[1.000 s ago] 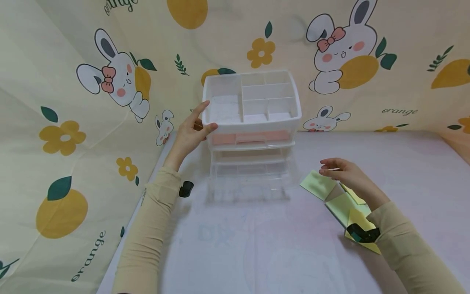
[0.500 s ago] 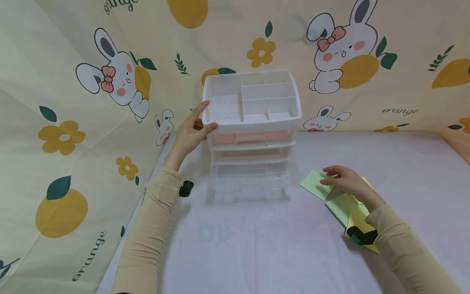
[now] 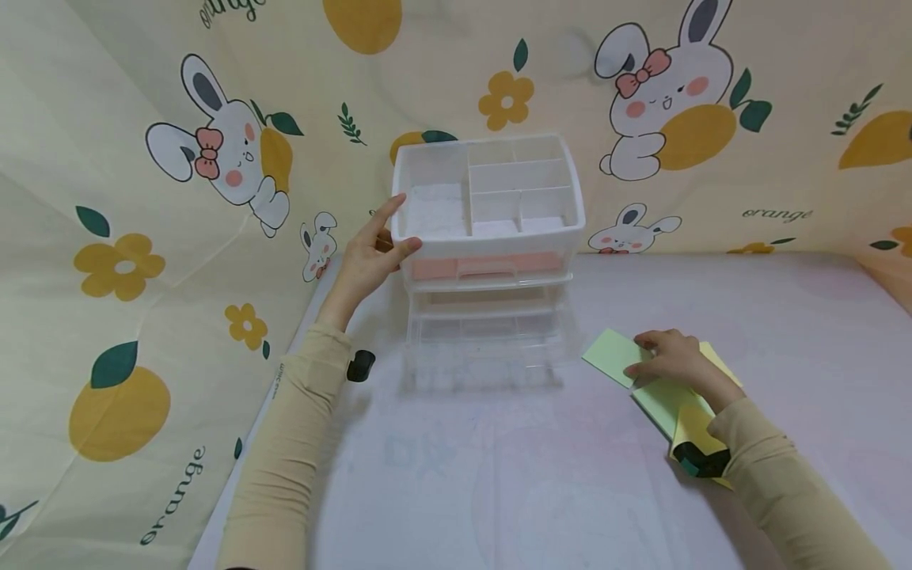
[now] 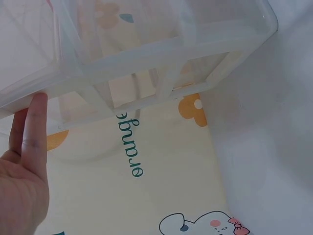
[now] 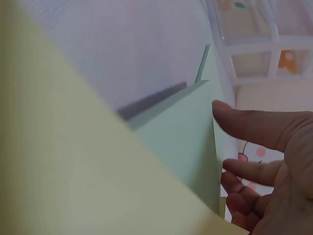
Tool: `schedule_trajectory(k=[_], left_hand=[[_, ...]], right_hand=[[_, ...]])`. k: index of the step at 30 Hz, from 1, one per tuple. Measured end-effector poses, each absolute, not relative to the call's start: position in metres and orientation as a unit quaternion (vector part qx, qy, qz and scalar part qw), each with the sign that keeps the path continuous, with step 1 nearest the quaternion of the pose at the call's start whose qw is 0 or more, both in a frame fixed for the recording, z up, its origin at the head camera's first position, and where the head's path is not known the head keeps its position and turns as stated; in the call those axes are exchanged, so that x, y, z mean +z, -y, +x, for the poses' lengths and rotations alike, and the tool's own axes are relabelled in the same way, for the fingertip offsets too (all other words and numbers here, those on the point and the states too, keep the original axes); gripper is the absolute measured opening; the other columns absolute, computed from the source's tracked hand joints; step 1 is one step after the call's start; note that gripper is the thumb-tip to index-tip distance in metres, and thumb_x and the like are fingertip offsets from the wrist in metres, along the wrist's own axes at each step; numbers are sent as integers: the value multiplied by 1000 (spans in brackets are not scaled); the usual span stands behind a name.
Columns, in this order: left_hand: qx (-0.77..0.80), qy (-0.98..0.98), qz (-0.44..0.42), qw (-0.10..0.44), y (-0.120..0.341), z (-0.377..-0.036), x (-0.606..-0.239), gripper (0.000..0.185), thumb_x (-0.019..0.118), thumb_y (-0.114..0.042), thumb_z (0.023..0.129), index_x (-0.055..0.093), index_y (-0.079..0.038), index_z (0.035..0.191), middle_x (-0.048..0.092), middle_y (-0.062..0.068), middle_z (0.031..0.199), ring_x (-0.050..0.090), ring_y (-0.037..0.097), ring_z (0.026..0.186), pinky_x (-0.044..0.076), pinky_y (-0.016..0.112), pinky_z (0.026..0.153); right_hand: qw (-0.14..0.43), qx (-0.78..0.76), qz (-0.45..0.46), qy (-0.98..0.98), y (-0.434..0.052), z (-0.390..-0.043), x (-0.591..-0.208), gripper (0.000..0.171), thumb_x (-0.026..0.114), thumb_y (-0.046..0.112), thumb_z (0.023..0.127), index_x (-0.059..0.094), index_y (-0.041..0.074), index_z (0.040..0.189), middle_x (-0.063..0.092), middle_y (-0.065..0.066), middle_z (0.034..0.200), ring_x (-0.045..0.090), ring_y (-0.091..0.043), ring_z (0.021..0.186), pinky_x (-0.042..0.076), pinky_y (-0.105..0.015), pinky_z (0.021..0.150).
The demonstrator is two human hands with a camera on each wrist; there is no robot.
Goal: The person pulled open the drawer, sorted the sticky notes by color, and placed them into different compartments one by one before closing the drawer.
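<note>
In the head view, my left hand [image 3: 366,265] grips the left front corner of a white drawer organizer [image 3: 492,237], thumb on the front and index finger at the top rim. The left wrist view shows straight fingers [image 4: 35,137] against the organizer's side [image 4: 146,63]. My right hand [image 3: 673,362] is low over green paper pads [image 3: 613,358] and yellow sheets [image 3: 694,423] on the table. In the right wrist view, the thumb [image 5: 244,122] is near a green pad's edge [image 5: 176,137], with the fingers apart from it; whether they touch the paper cannot be told. A yellow sheet [image 5: 73,147] covers the left foreground.
The organizer has a divided top tray [image 3: 523,178], an upper drawer with pink contents [image 3: 492,267] and clear lower drawers [image 3: 484,348]. It stands on a white table [image 3: 442,483] near a back wall [image 3: 442,63] of printed rabbit cloth. Similar cloth [image 3: 192,317] lines the left side.
My right hand has come down onto the area of the green and yellow paper, its fingers drawing slightly inward. My left hand stays at the organizer's corner.
</note>
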State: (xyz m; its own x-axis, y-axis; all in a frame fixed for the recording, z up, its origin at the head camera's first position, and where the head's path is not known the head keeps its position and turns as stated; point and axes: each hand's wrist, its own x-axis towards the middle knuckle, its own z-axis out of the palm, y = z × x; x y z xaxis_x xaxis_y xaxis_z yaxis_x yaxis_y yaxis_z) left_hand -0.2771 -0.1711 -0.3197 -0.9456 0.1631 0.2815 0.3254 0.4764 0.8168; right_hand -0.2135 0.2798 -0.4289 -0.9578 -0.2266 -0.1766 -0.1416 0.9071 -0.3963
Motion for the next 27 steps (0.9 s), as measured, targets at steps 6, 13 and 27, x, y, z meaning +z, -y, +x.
schedule_trajectory(k=[6, 13, 27], left_hand=[[-494, 853, -144, 84, 171, -278, -319, 64, 65, -52, 79, 31, -59, 133, 53, 6, 88, 57, 19, 79, 53, 29, 69], [-491, 854, -147, 88, 171, -278, -319, 64, 65, -51, 80, 31, -57, 134, 54, 6, 87, 58, 19, 77, 53, 29, 68], [-487, 856, -148, 90, 170, -277, -320, 64, 65, -51, 80, 30, -57, 135, 54, 6, 88, 57, 20, 76, 52, 29, 68]], right_hand=[[119, -205, -61, -970, -280, -211, -428, 69, 73, 38, 76, 51, -14, 115, 55, -32, 111, 43, -47, 104, 27, -53, 81], [128, -235, -47, -962, -280, -209, -429, 71, 73, 35, 78, 45, -16, 117, 50, -34, 110, 46, -44, 98, 27, -53, 82], [145, -323, -34, -935, -277, -198, -425, 72, 70, 30, 82, 23, -8, 120, 40, -36, 113, 47, -39, 88, 40, -34, 68]])
